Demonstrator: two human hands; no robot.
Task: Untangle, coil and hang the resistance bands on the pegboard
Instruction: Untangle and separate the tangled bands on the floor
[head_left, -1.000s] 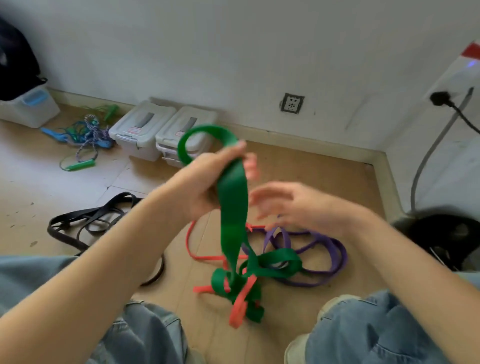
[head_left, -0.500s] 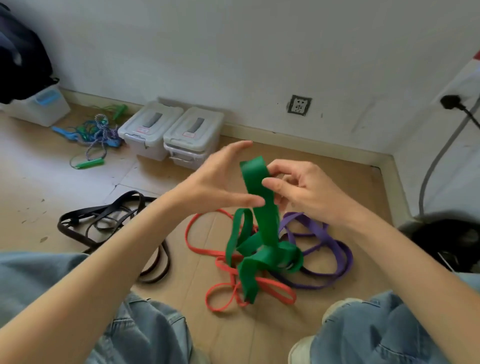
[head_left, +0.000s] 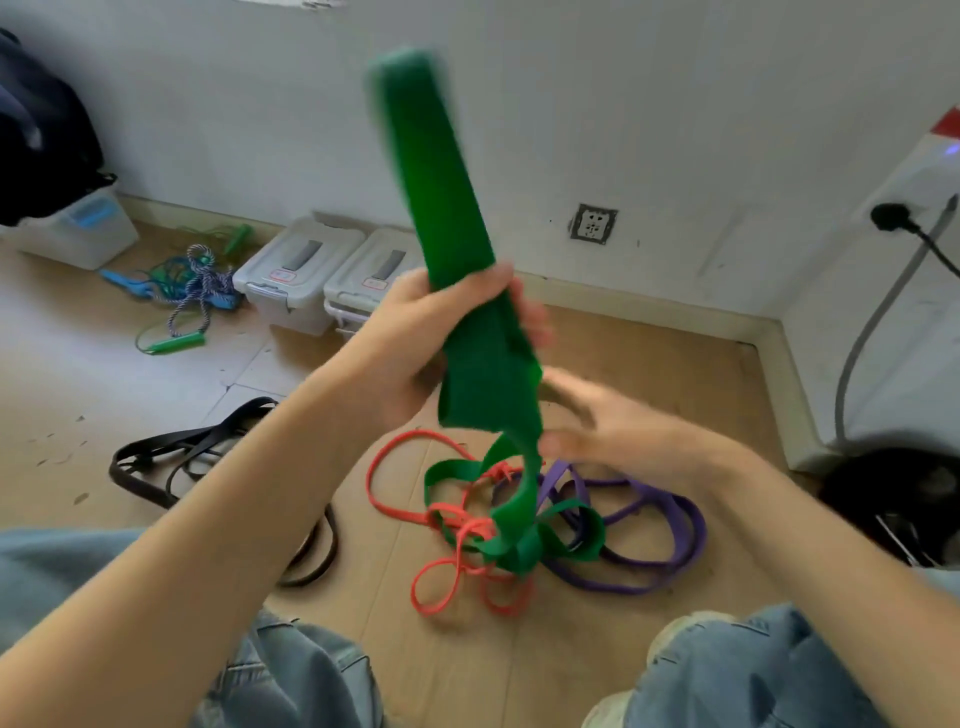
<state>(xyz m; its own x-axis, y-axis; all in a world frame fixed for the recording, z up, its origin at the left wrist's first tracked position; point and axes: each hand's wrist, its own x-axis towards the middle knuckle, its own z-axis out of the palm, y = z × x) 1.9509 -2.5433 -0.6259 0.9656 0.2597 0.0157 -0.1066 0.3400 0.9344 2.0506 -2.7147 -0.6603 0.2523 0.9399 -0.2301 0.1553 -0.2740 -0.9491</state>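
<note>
My left hand (head_left: 415, 332) grips a wide green resistance band (head_left: 441, 197), and a long blurred loop of it stands up above the fist. The band's lower part trails down to the floor, tangled with a thin orange band (head_left: 400, 499) and lying over a purple band (head_left: 670, 525). My right hand (head_left: 613, 431) is blurred, fingers spread flat, beside the hanging green strip just below the left hand; whether it touches the strip is unclear. A black band (head_left: 171, 457) lies on the floor to the left. No pegboard is in view.
Two grey lidded boxes (head_left: 332, 275) stand by the wall, with jump ropes (head_left: 192, 291) and a white bin (head_left: 78, 228) further left. A wall socket (head_left: 593, 223), a plugged cable (head_left: 904, 223) and a dark object (head_left: 893, 499) are on the right. My knees in jeans frame the bottom.
My left hand has closed round the green band and lifted a long loop upward. My right hand let go of the band and dropped lower, fingers spread.
</note>
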